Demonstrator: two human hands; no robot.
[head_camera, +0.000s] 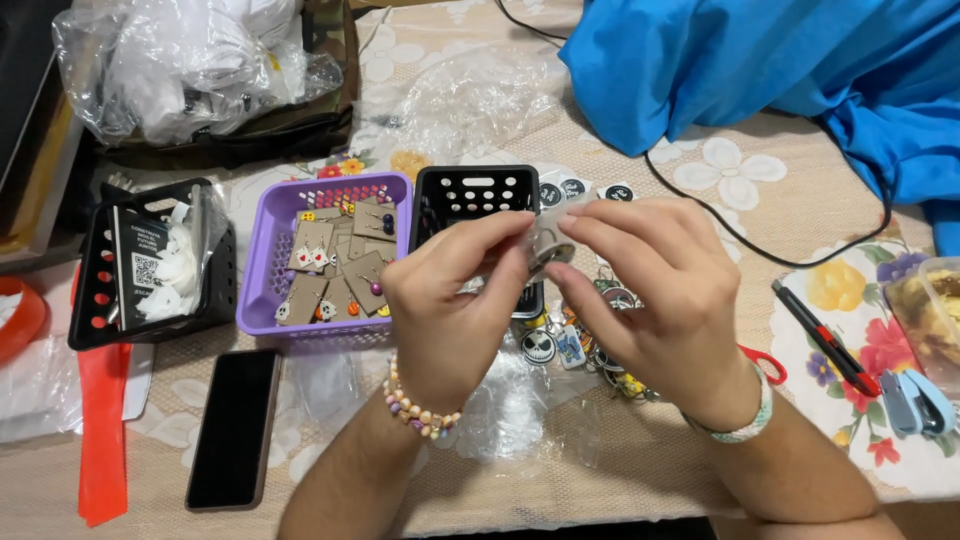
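Three small baskets stand on the worktop (620, 470): two black baskets (150, 265) (477, 195) and one purple basket (262, 260). The purple one holds several earring cards (312, 245), too overlapped to count exactly. One phone (235, 428) lies flat. One utility knife (825, 338) and one blue stapler (918, 402) lie to the right. Three round black stickers (573, 187) show.

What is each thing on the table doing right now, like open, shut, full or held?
left hand: pinching the small packet
right hand: pinching the small packet
small packet: held up between both hands
purple basket: holds earring cards
black basket: open-topped, contents hidden
phone: screen dark, lying flat
box cutter: lying flat, untouched
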